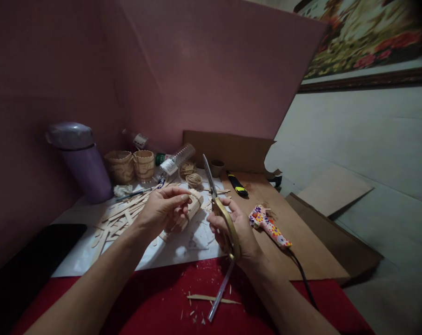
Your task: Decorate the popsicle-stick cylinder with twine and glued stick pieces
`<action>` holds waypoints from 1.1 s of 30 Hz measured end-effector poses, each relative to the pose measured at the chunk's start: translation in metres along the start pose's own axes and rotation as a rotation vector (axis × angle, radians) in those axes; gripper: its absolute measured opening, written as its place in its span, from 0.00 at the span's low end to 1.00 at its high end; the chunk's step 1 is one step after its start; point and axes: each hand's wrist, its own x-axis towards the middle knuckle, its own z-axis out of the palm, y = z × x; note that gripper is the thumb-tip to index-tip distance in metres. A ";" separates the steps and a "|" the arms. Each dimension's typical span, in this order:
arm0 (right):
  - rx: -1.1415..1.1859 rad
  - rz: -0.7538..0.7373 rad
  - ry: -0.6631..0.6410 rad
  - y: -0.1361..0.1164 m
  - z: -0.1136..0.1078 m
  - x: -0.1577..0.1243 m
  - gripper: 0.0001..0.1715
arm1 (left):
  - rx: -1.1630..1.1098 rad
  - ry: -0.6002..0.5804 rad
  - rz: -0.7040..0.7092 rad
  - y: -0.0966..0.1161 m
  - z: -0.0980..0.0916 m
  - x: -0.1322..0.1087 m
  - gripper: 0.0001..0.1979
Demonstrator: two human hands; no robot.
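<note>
Left hand (164,211): we grip the wooden-stick piece (196,204) in it, above the white paper (179,255); whether the fingertips also pinch a strand, we can't quite tell.
Right hand (239,228): ours is wrapped around the scissors (228,217), blades pointing up and away.
Good handling: we'd hold the piece steady and keep the blades clear of our left fingertips.
Beyond: a twine ball (194,180).
Left side: loose craft sticks (125,218).
Right side: the glue gun (269,227) on cardboard (308,253).

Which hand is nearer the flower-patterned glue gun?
Right: the right hand, holding scissors, is just left of the glue gun; the left hand is farther left.
</note>
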 end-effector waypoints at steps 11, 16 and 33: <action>0.120 -0.018 0.037 -0.020 0.018 0.017 0.32 | 0.228 -0.019 0.111 -0.003 0.006 -0.007 0.13; 0.066 -0.046 0.063 -0.020 0.025 0.021 0.39 | 0.199 -0.035 0.121 -0.004 0.005 -0.005 0.13; -0.020 -0.078 0.081 -0.006 0.023 0.039 0.36 | 0.555 0.190 0.318 -0.005 -0.006 0.006 0.20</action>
